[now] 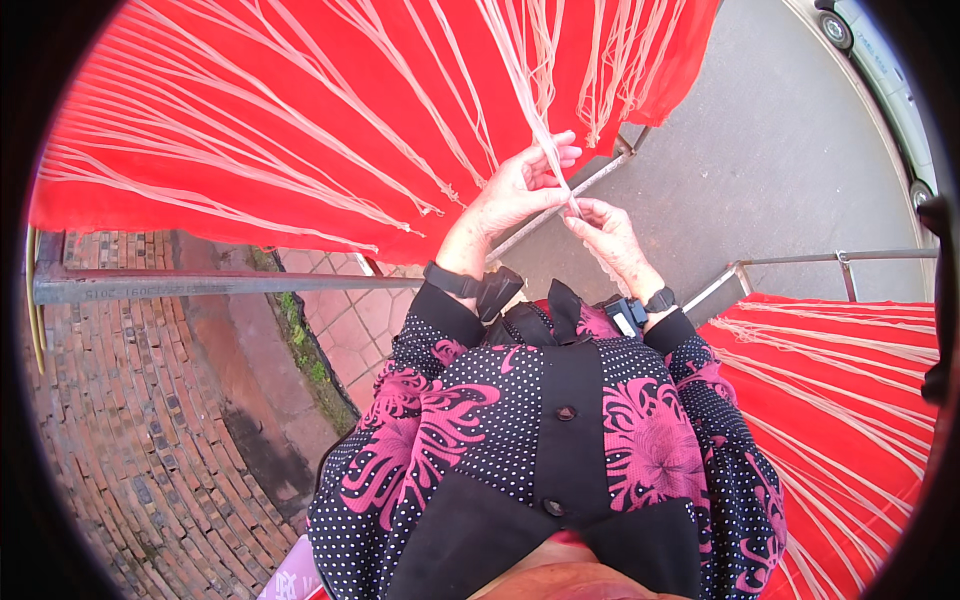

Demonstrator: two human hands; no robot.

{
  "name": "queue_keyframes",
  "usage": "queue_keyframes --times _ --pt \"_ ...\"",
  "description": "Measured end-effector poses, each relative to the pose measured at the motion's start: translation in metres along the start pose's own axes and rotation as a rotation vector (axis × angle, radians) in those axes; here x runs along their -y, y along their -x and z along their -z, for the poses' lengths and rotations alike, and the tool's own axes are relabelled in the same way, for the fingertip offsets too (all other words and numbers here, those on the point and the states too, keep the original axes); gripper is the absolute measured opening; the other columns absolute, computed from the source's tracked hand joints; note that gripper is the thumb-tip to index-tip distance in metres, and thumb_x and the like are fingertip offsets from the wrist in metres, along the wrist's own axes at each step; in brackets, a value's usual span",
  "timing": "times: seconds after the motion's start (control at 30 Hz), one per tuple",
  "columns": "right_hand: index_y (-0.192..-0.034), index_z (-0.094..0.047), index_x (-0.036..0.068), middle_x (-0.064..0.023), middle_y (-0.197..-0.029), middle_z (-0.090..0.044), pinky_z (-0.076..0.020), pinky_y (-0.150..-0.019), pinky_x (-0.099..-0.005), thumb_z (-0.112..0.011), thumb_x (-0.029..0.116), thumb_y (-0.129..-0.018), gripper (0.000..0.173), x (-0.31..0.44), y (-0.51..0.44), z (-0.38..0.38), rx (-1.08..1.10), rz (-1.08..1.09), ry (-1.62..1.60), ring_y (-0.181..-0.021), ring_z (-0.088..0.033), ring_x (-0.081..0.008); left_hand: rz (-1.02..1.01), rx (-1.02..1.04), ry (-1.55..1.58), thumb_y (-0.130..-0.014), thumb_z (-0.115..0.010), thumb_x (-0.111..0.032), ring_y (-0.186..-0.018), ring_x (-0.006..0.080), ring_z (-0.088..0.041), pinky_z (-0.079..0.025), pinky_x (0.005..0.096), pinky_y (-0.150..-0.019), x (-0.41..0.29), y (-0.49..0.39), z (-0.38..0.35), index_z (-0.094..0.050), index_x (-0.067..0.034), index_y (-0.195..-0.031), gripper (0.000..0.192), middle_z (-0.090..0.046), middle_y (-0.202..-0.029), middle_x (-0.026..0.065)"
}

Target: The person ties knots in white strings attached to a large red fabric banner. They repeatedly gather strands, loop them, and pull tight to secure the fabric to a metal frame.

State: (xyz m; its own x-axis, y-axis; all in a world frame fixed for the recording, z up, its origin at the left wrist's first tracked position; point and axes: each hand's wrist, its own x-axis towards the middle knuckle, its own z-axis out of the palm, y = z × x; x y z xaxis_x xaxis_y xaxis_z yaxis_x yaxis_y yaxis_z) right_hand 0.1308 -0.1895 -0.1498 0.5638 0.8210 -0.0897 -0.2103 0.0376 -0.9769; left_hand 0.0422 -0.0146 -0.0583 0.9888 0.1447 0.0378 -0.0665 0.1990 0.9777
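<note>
A bundle of pale strands (529,101) runs down from the top of the view to both hands. My left hand (529,176) has it between thumb and fingers, with some fingers curled loosely. Just below and to the right, my right hand (604,225) pinches the same bundle between thumb and fingertips; thin ends hang beneath it. Beyond the hands, a red cloth (315,112) lies under many more pale strands, gathered in groups with knotted ends near its edge. Both wrists wear black bands with small devices.
A metal bar (225,285) crosses at left, and a metal frame (592,176) passes behind the hands. A second red cloth (832,390) with strands lies at right. Brick paving (142,420) is at left; a parked vehicle (885,90) stands at the upper right.
</note>
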Motion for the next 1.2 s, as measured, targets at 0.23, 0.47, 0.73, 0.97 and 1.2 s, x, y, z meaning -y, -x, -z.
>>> queue_keyframes --times 0.23,0.47,0.73,0.97,1.2 --pt "-0.132 -0.046 0.001 -0.0122 -0.125 -0.055 -0.0404 -0.101 -0.0334 -0.067 0.018 -0.086 0.054 0.054 -0.047 0.014 0.081 0.059 0.225 -0.117 -0.051 -0.0190 0.037 -0.143 0.052 -0.086 -0.066 -0.017 -0.088 0.0146 -0.064 -0.051 0.0278 -0.082 -0.007 0.012 -0.005 -0.057 -0.001 -0.119 0.038 -0.067 -0.092 0.0066" --pt "-0.135 -0.040 -0.001 -0.0176 -0.125 -0.054 -0.0360 -0.104 -0.0361 -0.072 0.033 -0.082 0.071 0.121 -0.135 0.002 -0.147 0.349 0.154 -0.119 -0.050 -0.0235 -0.006 -0.278 0.008 -0.090 -0.062 -0.016 -0.083 0.0147 -0.065 -0.051 0.0281 -0.079 0.010 0.013 0.004 -0.063 -0.001 -0.110 0.024 -0.067 -0.088 0.0064" --pt "-0.109 -0.062 0.005 -0.0019 -0.093 -0.064 -0.0426 -0.085 -0.0261 -0.076 0.026 -0.079 0.039 0.122 -0.157 -0.027 0.049 0.295 0.044 -0.093 -0.057 -0.0102 -0.062 -0.396 -0.111 -0.090 -0.062 -0.013 -0.086 0.0127 -0.064 -0.051 0.0266 -0.080 0.015 0.013 0.007 -0.065 -0.001 -0.107 0.021 -0.067 -0.093 0.0059" --pt "-0.098 -0.065 0.010 -0.0055 -0.099 -0.068 -0.0454 -0.085 -0.0293 -0.069 0.023 -0.085 0.019 0.110 -0.146 -0.020 0.191 0.242 -0.098 -0.094 -0.065 -0.0154 -0.090 -0.491 -0.185 -0.090 -0.062 -0.011 -0.083 0.0084 -0.061 -0.049 0.0226 -0.076 0.023 0.017 0.017 -0.066 0.000 -0.105 0.019 -0.067 -0.090 0.0027" --pt "-0.118 -0.057 0.007 -0.0066 -0.094 -0.067 -0.0509 -0.083 -0.0305 -0.068 0.026 -0.086 0.039 0.109 -0.119 -0.013 0.227 0.188 -0.104 -0.090 -0.066 -0.0170 -0.104 -0.495 -0.124 -0.092 -0.060 -0.016 -0.094 0.0128 -0.062 -0.048 0.0268 -0.086 0.025 0.015 0.017 -0.057 0.001 -0.118 0.031 -0.065 -0.101 0.0079"
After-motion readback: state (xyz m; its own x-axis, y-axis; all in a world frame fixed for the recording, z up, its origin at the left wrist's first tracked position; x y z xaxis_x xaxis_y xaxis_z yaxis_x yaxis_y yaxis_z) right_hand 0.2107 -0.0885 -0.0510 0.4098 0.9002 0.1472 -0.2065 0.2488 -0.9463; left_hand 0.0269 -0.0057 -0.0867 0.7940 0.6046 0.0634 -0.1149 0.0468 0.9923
